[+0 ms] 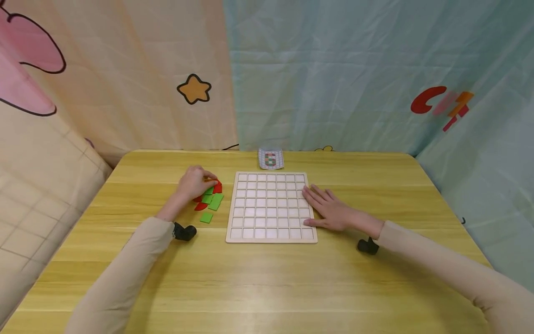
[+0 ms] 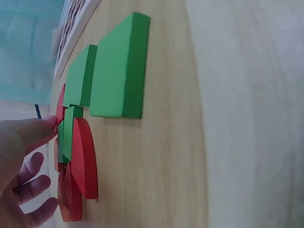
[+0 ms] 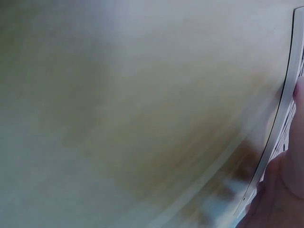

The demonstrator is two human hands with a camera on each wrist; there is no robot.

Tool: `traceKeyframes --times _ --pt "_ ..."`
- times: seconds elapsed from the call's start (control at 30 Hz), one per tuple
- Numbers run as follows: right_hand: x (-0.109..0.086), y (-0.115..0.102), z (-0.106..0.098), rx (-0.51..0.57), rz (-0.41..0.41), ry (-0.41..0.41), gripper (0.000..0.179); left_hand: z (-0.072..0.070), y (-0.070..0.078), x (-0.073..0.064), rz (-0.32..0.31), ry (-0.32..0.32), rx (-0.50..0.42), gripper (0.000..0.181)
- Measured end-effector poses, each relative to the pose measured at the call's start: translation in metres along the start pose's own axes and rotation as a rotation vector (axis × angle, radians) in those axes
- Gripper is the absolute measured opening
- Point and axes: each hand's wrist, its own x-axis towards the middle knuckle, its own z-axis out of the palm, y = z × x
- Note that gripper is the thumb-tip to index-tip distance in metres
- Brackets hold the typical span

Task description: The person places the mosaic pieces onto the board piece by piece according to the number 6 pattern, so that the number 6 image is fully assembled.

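At the left of the board, my left hand (image 1: 193, 182) reaches over a loose pile of tiles, thumb and index finger pinching at a red tile (image 1: 218, 187) on its far side. Its other fingers (image 2: 32, 190) are loosely bent and hold nothing. Green square tiles (image 1: 215, 202) and red curved-edge tiles (image 2: 84, 159) lie around it, some overlapping and partly hidden. A pale wooden grid board (image 1: 271, 240) lies flat in the middle of the table. With fingers spread, my right hand (image 1: 333, 212) rests on the board's right edge.
Behind the board, a small paper card (image 1: 270, 159) shows a coloured pattern on a grid. One green tile (image 1: 206, 217) lies apart, nearest the front. Curtains (image 1: 333, 83) hang around the back and sides of the wooden table (image 1: 258, 287).
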Motion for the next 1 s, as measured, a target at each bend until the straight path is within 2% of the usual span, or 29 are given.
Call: traceKeyframes --times 0.3,0.43,0.63,1.0 --pt "0.0006 -0.0016 0.0004 0.026 0.002 -0.016 0.088 0.0057 0.0006 0.0036 0.101 0.003 0.024 0.023" --pt "0.0013 -0.0028 -0.0003 0.017 0.005 -0.008 0.088 0.004 0.0018 0.0034 0.108 0.009 0.015 0.026" --pt "0.0004 -0.0021 -0.0005 0.008 0.005 -0.002 0.087 0.0008 0.0042 0.0026 0.024 -0.016 -0.002 0.034" --pt "0.0024 -0.001 0.0009 0.038 -0.027 0.01 0.088 0.0046 0.0078 0.0027 -0.114 0.026 0.027 0.041"
